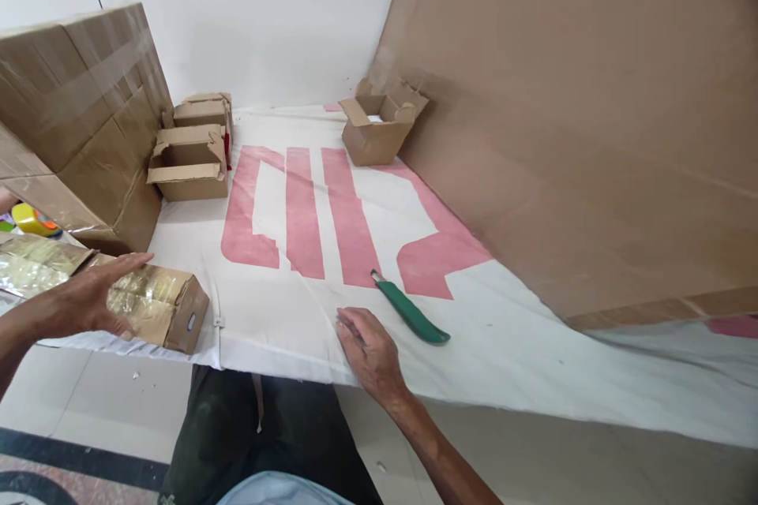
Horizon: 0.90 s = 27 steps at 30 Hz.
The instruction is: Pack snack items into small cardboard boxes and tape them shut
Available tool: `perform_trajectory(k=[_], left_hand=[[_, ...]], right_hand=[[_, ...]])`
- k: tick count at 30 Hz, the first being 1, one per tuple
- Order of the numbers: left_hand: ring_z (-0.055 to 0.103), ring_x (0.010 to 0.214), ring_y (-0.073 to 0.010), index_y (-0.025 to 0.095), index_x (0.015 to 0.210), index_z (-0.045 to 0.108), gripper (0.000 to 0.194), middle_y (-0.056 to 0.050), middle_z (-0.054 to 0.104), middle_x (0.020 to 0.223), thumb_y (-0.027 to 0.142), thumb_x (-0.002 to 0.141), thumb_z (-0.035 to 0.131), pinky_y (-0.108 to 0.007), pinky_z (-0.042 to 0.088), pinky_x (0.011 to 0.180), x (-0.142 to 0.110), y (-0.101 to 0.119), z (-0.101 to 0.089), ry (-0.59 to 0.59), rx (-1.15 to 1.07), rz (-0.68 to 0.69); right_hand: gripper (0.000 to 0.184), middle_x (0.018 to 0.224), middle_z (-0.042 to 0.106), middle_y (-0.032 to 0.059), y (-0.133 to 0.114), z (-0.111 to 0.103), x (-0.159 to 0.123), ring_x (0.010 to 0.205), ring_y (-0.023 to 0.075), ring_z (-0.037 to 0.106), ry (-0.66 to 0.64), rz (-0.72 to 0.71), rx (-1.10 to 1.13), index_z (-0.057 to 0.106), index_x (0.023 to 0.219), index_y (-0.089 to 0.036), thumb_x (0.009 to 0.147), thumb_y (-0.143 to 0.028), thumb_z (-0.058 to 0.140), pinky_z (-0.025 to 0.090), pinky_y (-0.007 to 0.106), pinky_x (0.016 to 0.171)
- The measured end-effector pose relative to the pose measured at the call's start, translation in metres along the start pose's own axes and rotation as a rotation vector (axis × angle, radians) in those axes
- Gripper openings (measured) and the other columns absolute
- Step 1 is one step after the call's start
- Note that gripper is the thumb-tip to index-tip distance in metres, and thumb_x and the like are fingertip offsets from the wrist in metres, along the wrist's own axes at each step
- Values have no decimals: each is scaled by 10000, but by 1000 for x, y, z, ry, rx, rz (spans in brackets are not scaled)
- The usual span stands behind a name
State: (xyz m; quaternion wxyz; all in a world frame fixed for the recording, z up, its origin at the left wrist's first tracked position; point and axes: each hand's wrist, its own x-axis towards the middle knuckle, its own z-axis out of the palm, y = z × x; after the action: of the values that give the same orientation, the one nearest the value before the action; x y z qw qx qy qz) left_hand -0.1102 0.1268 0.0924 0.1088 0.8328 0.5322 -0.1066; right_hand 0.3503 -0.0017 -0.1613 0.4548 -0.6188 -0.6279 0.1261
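My left hand (88, 296) lies over a long cardboard box (157, 292) wrapped in shiny clear tape, at the table's front left edge. Its fingers are stretched out along the far side and the thumb is apart on the near side. On the white cloth near the front edge rests my right hand (370, 351), its fingers loosely curled together with nothing visible in them. Just beyond it, to the right, is a green-handled utility knife (413, 312), its tip pointing away to the left.
Two small cardboard boxes (193, 181) stand beside a large taped carton (112, 126) at left. An open box (373, 144) sits at the back against a big leaning cardboard sheet (580, 118). A yellow tape dispenser (32, 218) and a sliver of skin are at far left.
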Motion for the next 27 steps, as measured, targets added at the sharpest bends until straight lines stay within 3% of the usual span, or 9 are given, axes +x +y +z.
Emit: perform_trajectory(k=[4, 8, 13, 19, 23, 25, 27], left_hand=[[364, 1626, -424, 358, 1739, 284, 1268, -140, 383, 1772, 455, 609, 848, -581, 419, 1229, 3, -9, 23, -38, 68, 32], [354, 1621, -454, 377, 1734, 283, 1249, -131, 333, 1797, 362, 597, 798, -618, 446, 1178, 6, -9, 33, -38, 140, 62], [495, 1524, -362, 265, 1691, 356, 1060, -152, 450, 1718, 305, 685, 688, -492, 466, 1152, 1, 10, 20, -11, 184, 107], [493, 1505, -308, 286, 1663, 365, 1034, -88, 484, 1673, 391, 711, 754, -409, 402, 1241, -2, 11, 4, 87, 91, 135], [475, 1516, -281, 263, 1701, 298, 1056, -63, 435, 1699, 451, 759, 737, -380, 390, 1263, -2, 9, -6, 115, 25, 116], [476, 1508, -293, 233, 1710, 286, 1069, -76, 431, 1700, 476, 768, 728, -398, 395, 1263, 0, 11, -11, 116, 10, 83], [489, 1489, -311, 214, 1714, 284, 1098, -89, 442, 1690, 486, 752, 737, -416, 406, 1255, 2, 15, -15, 130, 2, 51]], right_hand=[[295, 1102, 774, 133, 0, -2, -1, 981, 272, 760, -10, 24, 3, 745, 1124, -207, 1063, -406, 536, 661, 432, 843], [292, 1103, 767, 136, 0, -3, -1, 979, 267, 755, -14, 32, 18, 740, 1120, -200, 1064, -398, 534, 657, 424, 839], [289, 1100, 762, 135, -4, -6, -3, 987, 269, 747, -30, 52, 28, 744, 1114, -207, 1063, -401, 536, 653, 423, 846], [300, 1115, 774, 134, -5, -5, 1, 1042, 290, 742, -26, -8, -55, 756, 1163, -213, 1068, -373, 521, 644, 471, 928], [422, 1425, 716, 199, -35, 39, 23, 1338, 342, 665, -212, -109, -102, 699, 1393, -162, 1076, -362, 506, 554, 565, 1134], [501, 1562, 621, 233, -69, 73, 24, 1450, 380, 588, -360, -126, -107, 646, 1480, -125, 1047, -364, 570, 474, 623, 1208], [531, 1578, 606, 245, -113, 106, 5, 1501, 399, 538, -511, -240, -33, 665, 1462, -121, 1006, -394, 664, 401, 647, 1254]])
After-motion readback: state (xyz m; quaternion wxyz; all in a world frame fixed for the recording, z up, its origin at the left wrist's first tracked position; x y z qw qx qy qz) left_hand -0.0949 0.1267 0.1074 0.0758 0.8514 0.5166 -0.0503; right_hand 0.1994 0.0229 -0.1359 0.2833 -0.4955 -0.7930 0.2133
